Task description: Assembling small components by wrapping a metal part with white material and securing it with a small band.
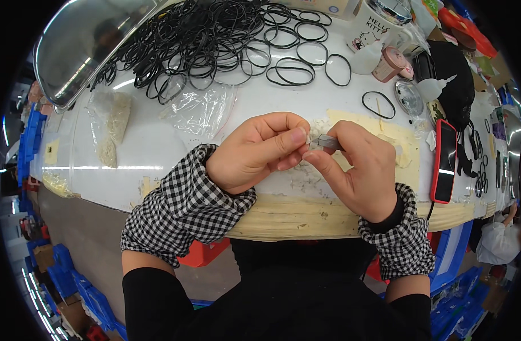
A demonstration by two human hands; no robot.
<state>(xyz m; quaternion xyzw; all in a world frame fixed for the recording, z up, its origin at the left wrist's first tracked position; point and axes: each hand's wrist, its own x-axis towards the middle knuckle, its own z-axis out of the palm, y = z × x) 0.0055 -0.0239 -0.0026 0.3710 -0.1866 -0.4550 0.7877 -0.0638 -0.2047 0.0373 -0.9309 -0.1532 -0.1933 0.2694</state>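
Observation:
My left hand (260, 150) is closed in a pinch, thumb against fingers, on a small whitish piece (308, 140) whose kind is too small to make out. My right hand (365, 170) grips a short grey metal blade (329, 142) between thumb and forefinger. The blade's end lies close beside the whitish piece, and the two thumbs nearly meet. Under both hands, pale crumbs (306, 183) are scattered over the white table (152, 142) near its taped front edge. Checked sleeve covers wrap both my wrists.
Black rubber rings (203, 40) pile up at the back, beside a clear plastic bin (95, 45). Bags of small pale pieces (117, 122) and an empty-looking clear bag (202, 108) lie left. A red-cased phone (444, 162), a white cup (368, 28) and a pink jar (389, 63) stand right.

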